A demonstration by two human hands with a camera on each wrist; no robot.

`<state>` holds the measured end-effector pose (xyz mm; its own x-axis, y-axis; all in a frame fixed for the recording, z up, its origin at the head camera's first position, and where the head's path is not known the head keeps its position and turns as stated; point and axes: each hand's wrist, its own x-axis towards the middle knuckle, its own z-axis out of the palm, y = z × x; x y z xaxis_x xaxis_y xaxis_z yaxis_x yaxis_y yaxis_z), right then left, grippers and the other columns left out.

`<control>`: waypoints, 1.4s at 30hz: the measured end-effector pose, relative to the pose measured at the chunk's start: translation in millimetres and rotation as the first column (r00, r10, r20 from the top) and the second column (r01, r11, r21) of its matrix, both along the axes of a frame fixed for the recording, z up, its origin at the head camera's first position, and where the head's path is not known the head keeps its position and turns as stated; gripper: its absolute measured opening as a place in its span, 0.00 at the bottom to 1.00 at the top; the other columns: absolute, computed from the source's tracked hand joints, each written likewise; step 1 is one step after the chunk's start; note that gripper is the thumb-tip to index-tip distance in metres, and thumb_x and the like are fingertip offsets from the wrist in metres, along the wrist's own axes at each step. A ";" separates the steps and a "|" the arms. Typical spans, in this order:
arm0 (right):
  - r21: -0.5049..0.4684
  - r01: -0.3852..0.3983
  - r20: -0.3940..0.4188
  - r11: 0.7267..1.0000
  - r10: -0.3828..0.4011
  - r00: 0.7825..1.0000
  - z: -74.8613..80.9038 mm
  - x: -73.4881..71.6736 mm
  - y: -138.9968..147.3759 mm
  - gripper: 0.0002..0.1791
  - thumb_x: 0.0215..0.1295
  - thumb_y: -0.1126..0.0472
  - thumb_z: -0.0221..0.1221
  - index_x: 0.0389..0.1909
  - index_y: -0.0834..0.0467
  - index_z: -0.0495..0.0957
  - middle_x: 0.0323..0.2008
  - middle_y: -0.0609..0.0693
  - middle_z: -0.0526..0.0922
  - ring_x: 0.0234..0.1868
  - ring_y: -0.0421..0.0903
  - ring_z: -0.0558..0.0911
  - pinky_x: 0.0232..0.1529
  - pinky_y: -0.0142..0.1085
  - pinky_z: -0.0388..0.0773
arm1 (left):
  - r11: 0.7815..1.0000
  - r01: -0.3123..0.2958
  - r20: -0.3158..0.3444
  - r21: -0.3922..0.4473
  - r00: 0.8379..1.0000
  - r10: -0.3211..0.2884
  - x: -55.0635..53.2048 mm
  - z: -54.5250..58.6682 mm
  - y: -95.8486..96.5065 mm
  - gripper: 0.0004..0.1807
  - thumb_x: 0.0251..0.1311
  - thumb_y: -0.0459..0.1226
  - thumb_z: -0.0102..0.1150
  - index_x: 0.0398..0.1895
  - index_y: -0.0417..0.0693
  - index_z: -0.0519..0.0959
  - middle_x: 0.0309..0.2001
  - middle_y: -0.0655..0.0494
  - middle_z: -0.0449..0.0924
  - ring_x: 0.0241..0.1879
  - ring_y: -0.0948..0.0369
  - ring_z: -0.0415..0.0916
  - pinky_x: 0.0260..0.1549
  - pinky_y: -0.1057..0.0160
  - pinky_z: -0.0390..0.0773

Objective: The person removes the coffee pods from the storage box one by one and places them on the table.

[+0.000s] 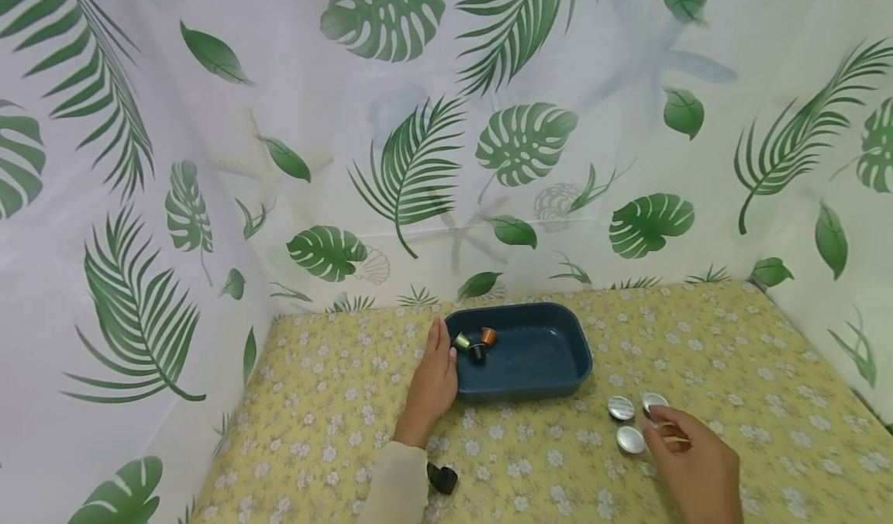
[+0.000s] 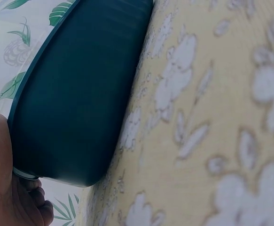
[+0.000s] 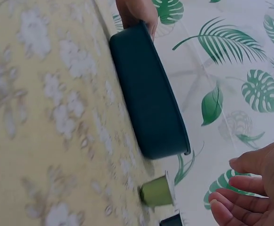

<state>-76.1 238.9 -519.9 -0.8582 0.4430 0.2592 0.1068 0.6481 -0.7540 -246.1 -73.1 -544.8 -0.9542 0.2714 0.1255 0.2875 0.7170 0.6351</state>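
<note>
My left hand [image 1: 434, 373] rests against the left end of a dark blue rectangular tray [image 1: 519, 391], its fingers extended along the outer wall. Inside the tray, toward that end, lie a green coffee capsule [image 1: 462, 342], a black coffee capsule [image 1: 477, 351] and an orange coffee capsule [image 1: 488, 337]. Over on the right, my right hand [image 1: 691, 458] hovers beside three foil-topped capsules [image 1: 631, 439], fingers loosely bent and nothing between them. From the right wrist, one of these shows as a green capsule [image 3: 158, 191], with a dark capsule [image 3: 172, 220] by it.
A yellow floral cloth [image 1: 335, 400] covers the table. White leaf-printed sheeting [image 1: 446, 198] rises behind it and along both sides. A small black object [image 1: 443, 478] shows beside my left wrist.
</note>
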 end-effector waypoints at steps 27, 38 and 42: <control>-0.032 -0.383 -0.070 0.923 0.380 0.922 26.7 -66.2 -44.0 0.15 0.66 0.59 0.69 0.52 0.58 0.84 0.42 0.51 0.88 0.39 0.45 0.85 0.37 0.30 0.82 | 1.000 -0.009 -0.019 0.005 1.000 0.009 0.0 -4.4 -1.4 0.32 0.84 0.43 0.32 0.83 0.44 0.41 0.82 0.57 0.28 0.80 0.54 0.43 0.70 0.48 0.62; 0.012 -0.453 -0.041 0.891 0.453 0.890 33.6 -81.3 -63.9 0.17 0.65 0.61 0.69 0.54 0.59 0.84 0.46 0.54 0.87 0.39 0.45 0.85 0.37 0.34 0.81 | 1.000 -0.012 -0.006 0.007 1.000 0.012 0.0 -5.4 -1.3 0.32 0.84 0.43 0.32 0.83 0.44 0.41 0.82 0.57 0.28 0.80 0.55 0.41 0.71 0.48 0.61; 0.041 -0.468 -0.055 0.883 0.470 0.881 35.5 -87.3 -69.4 0.18 0.65 0.61 0.69 0.54 0.60 0.84 0.45 0.55 0.87 0.39 0.46 0.85 0.37 0.36 0.81 | 1.000 -0.011 -0.010 0.008 1.000 0.011 -0.5 -4.4 -0.2 0.32 0.84 0.43 0.32 0.83 0.44 0.41 0.82 0.57 0.29 0.80 0.55 0.41 0.71 0.48 0.60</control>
<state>-163.4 169.5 -484.4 -0.9458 -0.0150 0.3243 -0.2608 0.6299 -0.7316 -246.6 -73.3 -549.2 -0.9557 0.2601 0.1376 0.2864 0.7153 0.6374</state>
